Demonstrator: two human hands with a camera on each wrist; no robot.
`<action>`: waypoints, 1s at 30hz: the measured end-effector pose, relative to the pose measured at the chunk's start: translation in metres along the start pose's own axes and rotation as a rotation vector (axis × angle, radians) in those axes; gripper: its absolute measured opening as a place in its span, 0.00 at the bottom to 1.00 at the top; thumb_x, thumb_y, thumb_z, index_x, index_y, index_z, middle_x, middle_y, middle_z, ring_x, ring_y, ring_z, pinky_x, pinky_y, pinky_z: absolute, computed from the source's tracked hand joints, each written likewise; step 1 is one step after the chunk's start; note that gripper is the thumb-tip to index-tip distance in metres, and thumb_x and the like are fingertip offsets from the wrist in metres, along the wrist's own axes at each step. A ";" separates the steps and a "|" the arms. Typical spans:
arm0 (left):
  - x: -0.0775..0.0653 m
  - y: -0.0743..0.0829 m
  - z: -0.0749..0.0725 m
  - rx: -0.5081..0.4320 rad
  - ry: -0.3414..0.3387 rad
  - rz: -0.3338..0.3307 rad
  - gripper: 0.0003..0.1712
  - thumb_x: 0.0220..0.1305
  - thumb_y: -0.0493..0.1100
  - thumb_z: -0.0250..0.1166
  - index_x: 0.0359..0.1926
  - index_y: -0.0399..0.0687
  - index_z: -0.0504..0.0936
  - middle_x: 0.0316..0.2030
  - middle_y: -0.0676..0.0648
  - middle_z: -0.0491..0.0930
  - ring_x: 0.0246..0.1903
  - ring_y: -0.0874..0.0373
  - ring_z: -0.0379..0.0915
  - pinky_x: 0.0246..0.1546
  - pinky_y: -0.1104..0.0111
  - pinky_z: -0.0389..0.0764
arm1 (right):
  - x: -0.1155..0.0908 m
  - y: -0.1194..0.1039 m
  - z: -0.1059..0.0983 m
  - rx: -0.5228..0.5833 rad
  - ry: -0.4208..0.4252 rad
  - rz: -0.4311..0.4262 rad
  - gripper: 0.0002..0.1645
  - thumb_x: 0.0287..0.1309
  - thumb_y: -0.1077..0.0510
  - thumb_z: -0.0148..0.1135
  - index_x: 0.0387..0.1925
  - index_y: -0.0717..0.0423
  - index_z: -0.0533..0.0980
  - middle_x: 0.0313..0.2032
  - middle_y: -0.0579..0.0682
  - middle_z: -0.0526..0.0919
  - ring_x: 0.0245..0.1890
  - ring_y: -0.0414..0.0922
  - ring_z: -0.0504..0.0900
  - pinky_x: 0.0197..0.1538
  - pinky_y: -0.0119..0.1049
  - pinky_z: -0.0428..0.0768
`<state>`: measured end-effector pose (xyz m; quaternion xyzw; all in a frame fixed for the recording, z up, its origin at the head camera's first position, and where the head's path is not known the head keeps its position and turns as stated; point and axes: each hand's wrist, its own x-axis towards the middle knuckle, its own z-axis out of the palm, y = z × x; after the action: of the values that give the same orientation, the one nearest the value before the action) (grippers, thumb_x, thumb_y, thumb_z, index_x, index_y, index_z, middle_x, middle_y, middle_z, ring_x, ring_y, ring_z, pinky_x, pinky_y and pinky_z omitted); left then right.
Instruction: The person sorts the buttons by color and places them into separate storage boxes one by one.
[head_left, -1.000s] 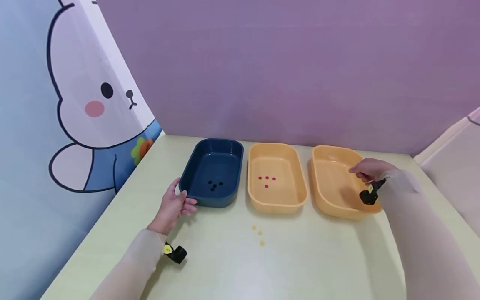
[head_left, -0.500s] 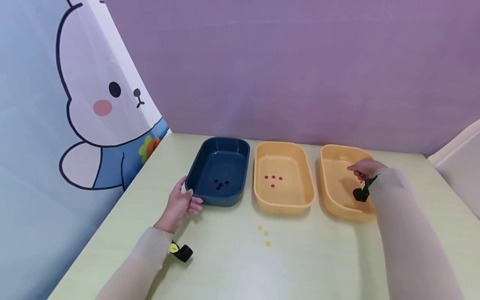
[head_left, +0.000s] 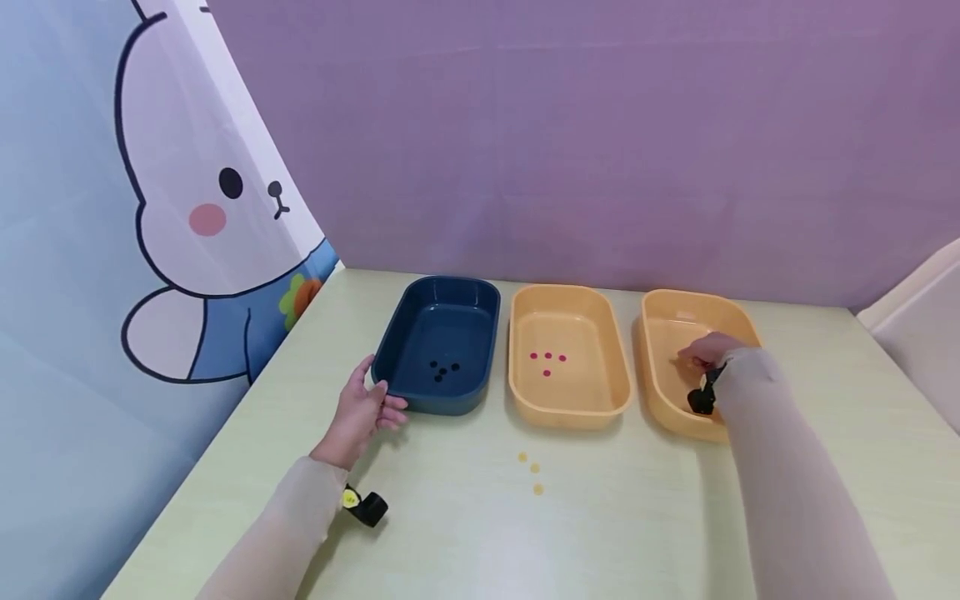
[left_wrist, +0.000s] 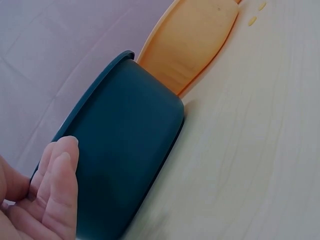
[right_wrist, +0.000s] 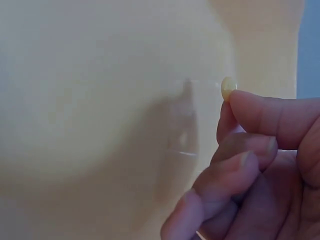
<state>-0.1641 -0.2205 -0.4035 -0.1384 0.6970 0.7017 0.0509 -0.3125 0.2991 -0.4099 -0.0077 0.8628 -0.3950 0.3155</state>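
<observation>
My left hand [head_left: 356, 417] grips the near left corner of the dark blue tray [head_left: 442, 403], its fingers against the outer wall in the left wrist view. Several small black discs [head_left: 442, 371] lie in that tray. Over the inside of the right yellow tray [head_left: 678, 422], my right hand [head_left: 712, 348] pinches a small, glossy yellow disc [right_wrist: 228, 88] between thumb and finger. The right wrist view shows its other fingers loosely bent and the hand's shadow on the tray. Whether the disc touches the tray floor, I cannot tell.
A middle yellow tray [head_left: 570, 417] holds several small magenta discs [head_left: 547, 358]. On the pale table [head_left: 450, 533], small yellow discs [head_left: 535, 468] lie in front of it. A purple backdrop [head_left: 525, 150] rises behind the trays, with a cartoon-printed cloth [head_left: 202, 150] on the left.
My right hand has moved left and lower into the right yellow tray. The left hand keeps its place at the blue tray's corner. The head view has shifted slightly.
</observation>
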 end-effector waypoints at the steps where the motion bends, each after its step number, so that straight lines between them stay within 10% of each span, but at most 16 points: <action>1: 0.000 0.000 0.000 0.002 -0.003 0.000 0.34 0.77 0.36 0.39 0.76 0.52 0.34 0.20 0.51 0.79 0.14 0.63 0.75 0.19 0.75 0.76 | -0.002 0.000 0.003 0.021 0.014 0.024 0.23 0.61 0.51 0.57 0.11 0.49 0.70 0.15 0.41 0.68 0.18 0.37 0.67 0.27 0.30 0.64; 6: 0.001 0.000 0.000 0.007 -0.019 -0.005 0.34 0.77 0.36 0.39 0.76 0.52 0.34 0.20 0.52 0.79 0.14 0.64 0.75 0.19 0.75 0.76 | -0.019 -0.008 0.019 0.143 0.126 0.161 0.15 0.60 0.55 0.59 0.19 0.53 0.75 0.21 0.44 0.73 0.27 0.42 0.71 0.37 0.35 0.68; 11: -0.001 0.000 0.000 0.001 -0.030 0.001 0.34 0.77 0.35 0.38 0.76 0.51 0.34 0.19 0.51 0.79 0.14 0.63 0.75 0.19 0.75 0.76 | -0.027 -0.012 0.024 0.246 0.065 0.149 0.15 0.61 0.60 0.56 0.18 0.52 0.75 0.18 0.43 0.74 0.22 0.38 0.73 0.32 0.30 0.70; 17: -0.006 0.002 -0.005 0.028 -0.012 0.005 0.34 0.77 0.36 0.39 0.76 0.51 0.34 0.20 0.52 0.79 0.15 0.64 0.76 0.19 0.74 0.77 | -0.026 -0.017 0.021 -0.046 0.154 0.014 0.22 0.61 0.57 0.55 0.11 0.49 0.67 0.13 0.42 0.66 0.17 0.38 0.66 0.28 0.30 0.65; 30: -0.004 -0.003 -0.005 0.026 -0.014 -0.003 0.34 0.77 0.37 0.39 0.76 0.52 0.34 0.21 0.52 0.79 0.16 0.63 0.77 0.20 0.74 0.78 | -0.065 -0.050 0.038 0.028 0.167 -0.216 0.16 0.69 0.57 0.52 0.47 0.68 0.69 0.20 0.43 0.63 0.18 0.37 0.62 0.24 0.30 0.66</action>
<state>-0.1589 -0.2252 -0.4053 -0.1339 0.7056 0.6934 0.0588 -0.2513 0.2565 -0.3589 -0.0634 0.8745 -0.4381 0.1983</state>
